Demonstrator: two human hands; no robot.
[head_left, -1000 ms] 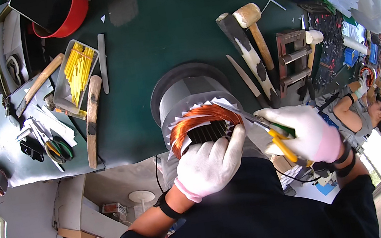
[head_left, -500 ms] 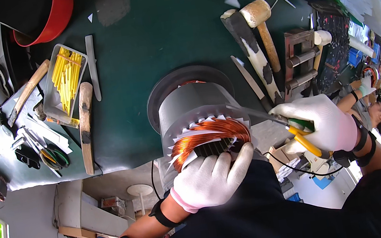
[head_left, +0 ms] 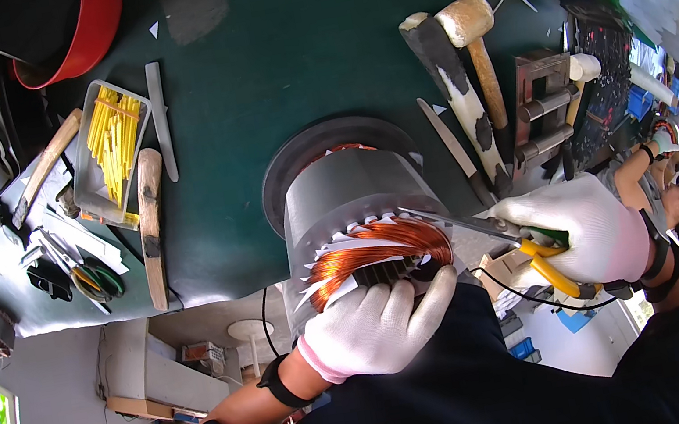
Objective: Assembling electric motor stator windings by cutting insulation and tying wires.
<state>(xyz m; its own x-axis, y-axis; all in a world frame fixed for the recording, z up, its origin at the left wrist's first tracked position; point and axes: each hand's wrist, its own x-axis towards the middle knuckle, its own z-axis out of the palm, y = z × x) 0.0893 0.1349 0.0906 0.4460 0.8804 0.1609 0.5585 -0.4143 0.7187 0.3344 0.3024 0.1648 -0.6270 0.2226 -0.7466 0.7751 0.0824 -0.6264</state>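
Note:
A motor stator (head_left: pixel 336 190) with a grey cylindrical housing lies at the bench's near edge, its open end toward me. Copper windings (head_left: pixel 380 245) curve around the bore, with white insulating paper tabs poking out along the rim. Over the lower rim my left hand (head_left: pixel 375 326), in a white glove, has its fingers curled, the thumb by the right end of the coil. In my gloved right hand (head_left: pixel 586 226) are long-bladed scissors (head_left: pixel 555 268) with yellow and green handles. Their blades point left, along the stator's upper right rim.
On the right lie a mallet (head_left: pixel 465 22), a dark worn stick (head_left: pixel 445 62) and a metal frame (head_left: pixel 540 105). To the left are a tray of yellow sticks (head_left: pixel 104 196), a wooden stick (head_left: pixel 154 232) and other scissors (head_left: pixel 93 279). Another person (head_left: pixel 677 198) works at far right.
A white scrap that was blurred in the air now shows sharply farther up and right on the bench. The scissors and my right hand have shifted slightly right and down. My left hand stays at the rim.

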